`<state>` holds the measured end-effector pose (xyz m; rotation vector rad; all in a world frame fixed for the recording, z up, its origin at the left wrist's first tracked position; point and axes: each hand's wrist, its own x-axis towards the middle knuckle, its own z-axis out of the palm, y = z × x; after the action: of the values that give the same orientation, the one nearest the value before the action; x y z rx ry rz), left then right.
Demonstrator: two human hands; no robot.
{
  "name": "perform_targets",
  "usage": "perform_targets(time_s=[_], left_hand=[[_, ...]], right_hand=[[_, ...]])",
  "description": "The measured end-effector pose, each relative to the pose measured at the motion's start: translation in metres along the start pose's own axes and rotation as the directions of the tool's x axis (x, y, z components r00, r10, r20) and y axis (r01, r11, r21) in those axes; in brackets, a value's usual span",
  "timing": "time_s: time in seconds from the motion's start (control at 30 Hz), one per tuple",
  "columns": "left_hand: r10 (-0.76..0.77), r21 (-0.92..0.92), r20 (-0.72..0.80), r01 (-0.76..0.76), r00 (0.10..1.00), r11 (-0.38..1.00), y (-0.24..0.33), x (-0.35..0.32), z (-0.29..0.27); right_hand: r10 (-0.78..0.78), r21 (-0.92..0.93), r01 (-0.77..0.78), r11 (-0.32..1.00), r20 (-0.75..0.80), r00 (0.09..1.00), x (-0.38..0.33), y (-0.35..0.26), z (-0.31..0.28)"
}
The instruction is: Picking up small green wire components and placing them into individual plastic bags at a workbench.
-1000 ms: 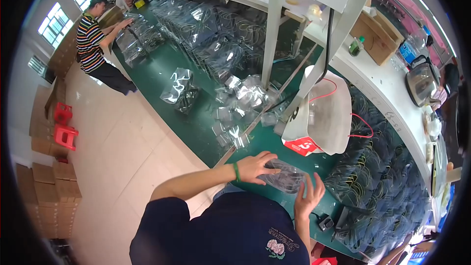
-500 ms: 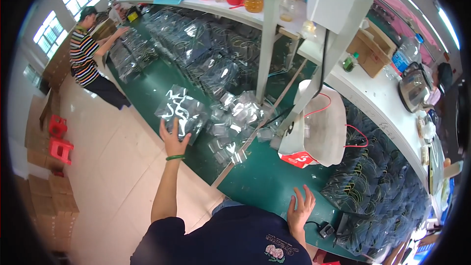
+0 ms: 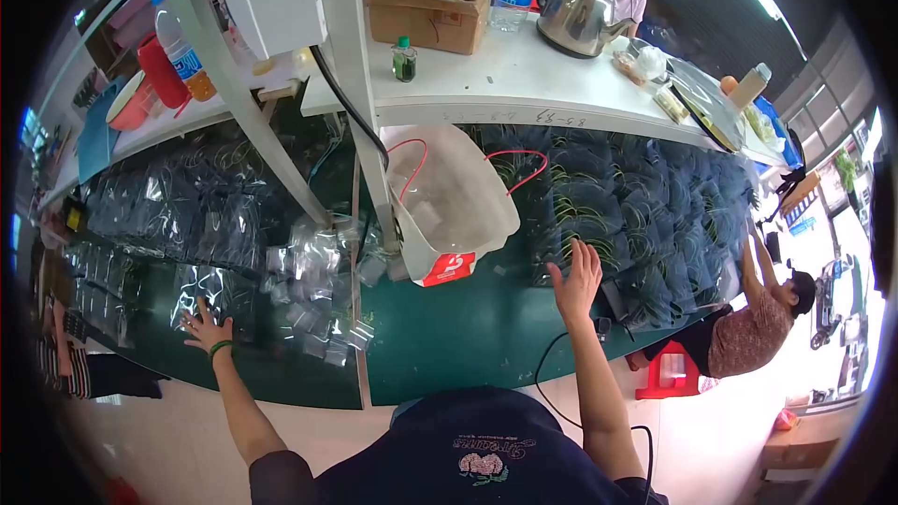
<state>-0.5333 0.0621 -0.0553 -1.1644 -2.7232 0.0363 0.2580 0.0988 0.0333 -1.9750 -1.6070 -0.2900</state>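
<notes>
My left hand [image 3: 208, 327] is open, its fingers spread at the near edge of a clear plastic-wrapped dark packet [image 3: 213, 288] lying on the green table [image 3: 440, 346]. Whether the fingertips press on it I cannot tell. A green bangle circles that wrist. My right hand [image 3: 577, 288] is open too, fingers stretched, with nothing held. It is beside the left end of a heap of dark bluish pieces with thin yellow-green loops [image 3: 645, 224]. Between the hands, small clear packets [image 3: 313, 266] lie in a loose pile. Right of them stands a white bag with red cord handles [image 3: 463, 196].
Stacked plastic-wrapped dark packets [image 3: 178, 210] line the back left. Above the table runs a white shelf [image 3: 477, 98] on metal posts, with a kettle [image 3: 575, 19], cardboard box [image 3: 430, 14] and bottles. Co-workers are at the left edge, right side and behind the shelf. A black cable [image 3: 547, 355] trails near my right arm.
My view has swung to the right. The right hand has reached forward to the dark heap. My left hand is still at the wrapped packet, fingers spread.
</notes>
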Motion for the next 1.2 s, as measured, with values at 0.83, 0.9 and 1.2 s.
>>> perform_targets(time_s=[0.83, 0.9, 1.2], left_hand=[[0.62, -0.307, -0.132, -0.626, 0.774, 0.717, 0.177, -0.279, 0.029], [0.572, -0.409, -0.222, -0.608, 0.79, 0.681, 0.177, -0.283, 0.015], [0.248, -0.707, -0.131, -0.265, 0.96, 0.655, 0.18, -0.297, -0.017]], right_hand=[[-0.239, -0.194, 0.246, 0.95, 0.059, 0.969, -0.03, 0.007, -0.02], [-0.194, -0.182, 0.207, 0.961, 0.084, 0.977, -0.029, 0.014, -0.023], [-0.303, -0.006, 0.306, 0.952, 0.115, 0.946, -0.024, 0.028, -0.017]])
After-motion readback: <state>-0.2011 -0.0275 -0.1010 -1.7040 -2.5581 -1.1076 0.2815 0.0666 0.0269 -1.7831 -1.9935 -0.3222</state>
